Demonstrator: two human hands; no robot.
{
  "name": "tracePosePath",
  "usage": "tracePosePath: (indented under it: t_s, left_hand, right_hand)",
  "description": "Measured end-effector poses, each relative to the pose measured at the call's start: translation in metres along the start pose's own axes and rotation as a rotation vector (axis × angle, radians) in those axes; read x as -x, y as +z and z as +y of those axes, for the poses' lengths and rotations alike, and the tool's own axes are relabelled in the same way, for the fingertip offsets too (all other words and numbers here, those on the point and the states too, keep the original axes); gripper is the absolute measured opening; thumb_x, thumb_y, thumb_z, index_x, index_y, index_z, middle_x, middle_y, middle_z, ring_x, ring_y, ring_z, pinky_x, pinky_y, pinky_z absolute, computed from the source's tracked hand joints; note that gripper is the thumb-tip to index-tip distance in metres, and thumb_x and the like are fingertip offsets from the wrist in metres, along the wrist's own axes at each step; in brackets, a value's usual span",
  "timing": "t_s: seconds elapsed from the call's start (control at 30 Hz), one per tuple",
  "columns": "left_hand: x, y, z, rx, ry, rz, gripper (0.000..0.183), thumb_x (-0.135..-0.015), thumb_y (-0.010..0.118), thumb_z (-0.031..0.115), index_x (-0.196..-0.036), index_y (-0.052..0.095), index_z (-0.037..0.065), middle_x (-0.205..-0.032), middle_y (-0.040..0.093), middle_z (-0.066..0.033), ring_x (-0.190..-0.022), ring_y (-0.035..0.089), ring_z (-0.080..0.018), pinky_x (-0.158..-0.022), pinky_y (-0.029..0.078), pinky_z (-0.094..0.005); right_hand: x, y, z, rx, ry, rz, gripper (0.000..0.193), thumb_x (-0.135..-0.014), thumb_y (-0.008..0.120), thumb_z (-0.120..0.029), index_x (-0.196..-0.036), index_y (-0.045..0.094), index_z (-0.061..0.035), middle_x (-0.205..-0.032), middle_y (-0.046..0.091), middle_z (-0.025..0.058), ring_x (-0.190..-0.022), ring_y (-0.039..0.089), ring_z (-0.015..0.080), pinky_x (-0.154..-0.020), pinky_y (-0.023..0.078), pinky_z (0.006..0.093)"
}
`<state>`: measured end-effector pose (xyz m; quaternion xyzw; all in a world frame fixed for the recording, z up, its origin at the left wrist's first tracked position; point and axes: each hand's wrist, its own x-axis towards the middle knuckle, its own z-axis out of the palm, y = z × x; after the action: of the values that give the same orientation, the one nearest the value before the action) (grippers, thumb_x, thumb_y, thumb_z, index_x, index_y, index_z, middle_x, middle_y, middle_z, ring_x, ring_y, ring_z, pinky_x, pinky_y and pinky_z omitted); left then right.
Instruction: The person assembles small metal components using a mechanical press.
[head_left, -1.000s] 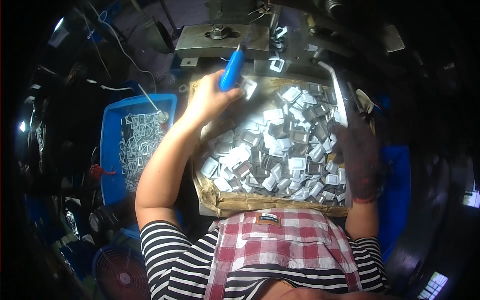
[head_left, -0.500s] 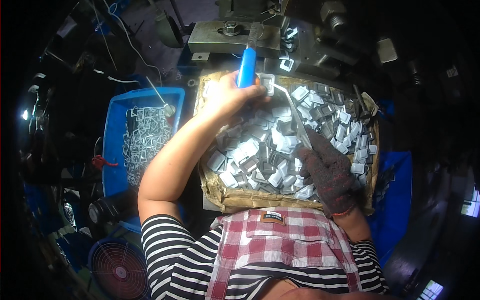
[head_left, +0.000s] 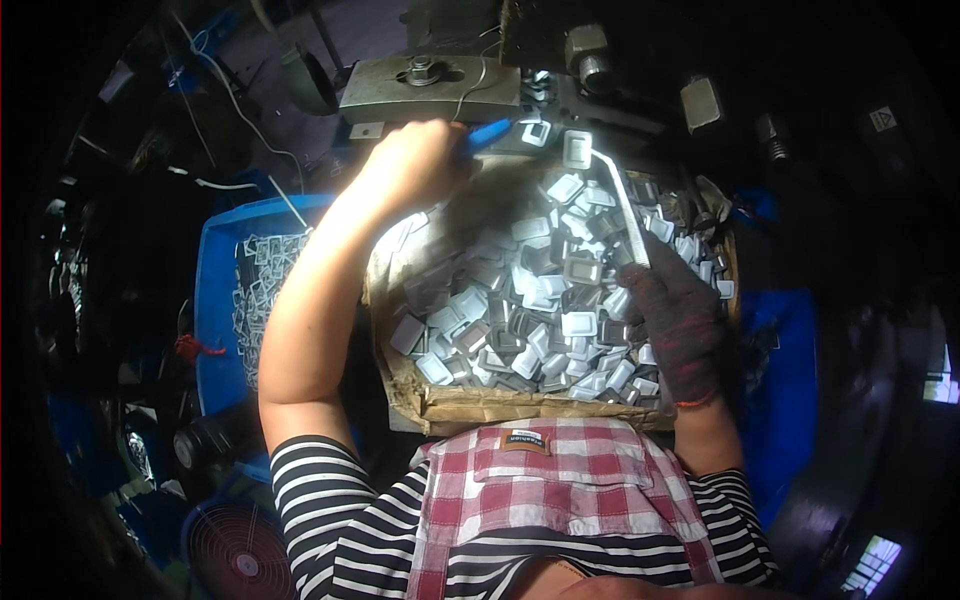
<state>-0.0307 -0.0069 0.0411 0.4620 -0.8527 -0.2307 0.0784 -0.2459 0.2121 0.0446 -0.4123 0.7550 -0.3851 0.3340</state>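
Observation:
My bare left hand (head_left: 425, 155) is closed around a blue-handled tool (head_left: 488, 135), in front of a metal block; the tool's far end is hidden or blurred. My right hand (head_left: 680, 315), in a dark knitted glove, grips long metal tweezers (head_left: 630, 212) with a bent tip. At that tip is a small light-grey rectangular metal piece (head_left: 578, 150) with a recessed middle, held above the far edge of a paper-lined box (head_left: 520, 408). Many similar shallow pieces (head_left: 580, 324) lie heaped in the box under my hands.
A blue bin (head_left: 215, 300) of thin rectangular metal frames stands left. Ahead is a bolted metal block (head_left: 365, 92), with a rectangular frame (head_left: 536, 132) and other pieces beside it. Another blue container (head_left: 785, 400) is at right, a round fan (head_left: 245, 560) at lower left.
My left hand has moved left and up, turning the blue-handled tool from upright to pointing right. The tweezers and the piece at their tip have moved away from my left fingers. The view has shifted.

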Motion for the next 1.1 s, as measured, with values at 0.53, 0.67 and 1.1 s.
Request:
tracePosePath:
  t_s: [0.53,0.67,1.1]
  left_hand:
    - [-0.046,0.016,0.011,-0.027,0.059,0.191,0.031,-0.087,0.070,0.027,-0.103,0.067,0.001,-0.083,0.069,-0.0219,-0.082,0.069,-0.0382,-0.072,0.053,-0.0456]
    - [0.011,0.016,-0.008,0.106,-0.035,0.068,0.033,-0.079,0.078,0.021,-0.100,0.066,-0.001,-0.079,0.068,-0.0214,-0.078,0.069,-0.0381,-0.071,0.052,-0.0438]
    - [0.034,0.050,-0.041,0.285,-0.055,0.184,0.029,-0.081,0.079,0.018,-0.096,0.067,-0.003,-0.077,0.069,-0.0164,-0.065,0.067,-0.0206,-0.065,0.052,-0.0339]
  right_hand:
    - [-0.040,-0.003,-0.028,-0.063,-0.054,0.167,0.043,-0.089,0.062,-0.021,-0.130,0.061,-0.0084,-0.078,0.061,0.0008,-0.062,0.055,0.0059,-0.052,0.046,0.0232]
    - [-0.068,0.007,-0.016,0.116,-0.226,0.197,0.045,-0.089,0.065,-0.016,-0.133,0.059,-0.0149,-0.105,0.065,0.0147,-0.080,0.064,0.0217,-0.071,0.053,0.0339]
    - [-0.008,-0.010,-0.041,0.088,0.075,0.094,0.045,-0.093,0.061,-0.015,-0.137,0.056,-0.0078,-0.102,0.070,0.0108,-0.079,0.064,0.0137,-0.074,0.054,0.0302]
